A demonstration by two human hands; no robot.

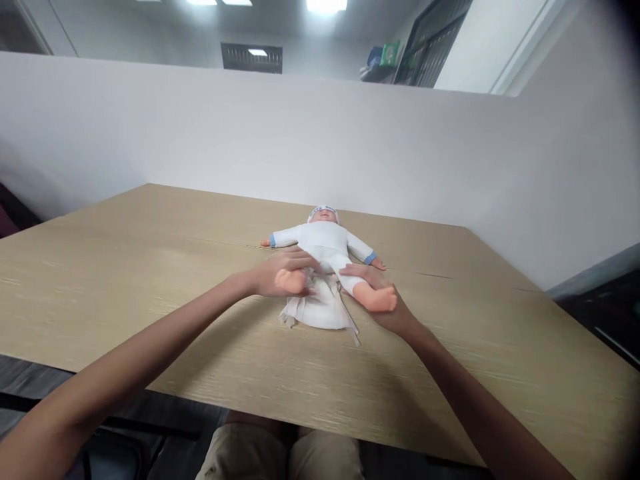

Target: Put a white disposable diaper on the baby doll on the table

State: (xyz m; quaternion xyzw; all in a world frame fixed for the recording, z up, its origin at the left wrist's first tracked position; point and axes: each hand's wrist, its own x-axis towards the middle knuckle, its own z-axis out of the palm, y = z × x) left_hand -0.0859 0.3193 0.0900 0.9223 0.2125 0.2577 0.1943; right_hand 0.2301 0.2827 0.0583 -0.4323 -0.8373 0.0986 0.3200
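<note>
A baby doll (324,235) in a white suit with blue cuffs lies on its back, head away from me and legs spread towards me. Beneath its hips is an unfolded white diaper (325,313), its thin, crumpled side edges showing. My left hand (283,268) lies against the doll's left-side leg as I see it, fingers stretched towards its hips; a bare foot (291,281) covers part of the palm. On the other side, my right hand (373,275) lies behind the other leg (354,275), with extended fingertips against the thigh. That leg and foot hide part of the hand.
The wide wood-grain table (225,360) holds the doll near its middle. A white wall (300,133) stands behind it, with a window (320,40) above. My knees (280,457) are below the table's front edge.
</note>
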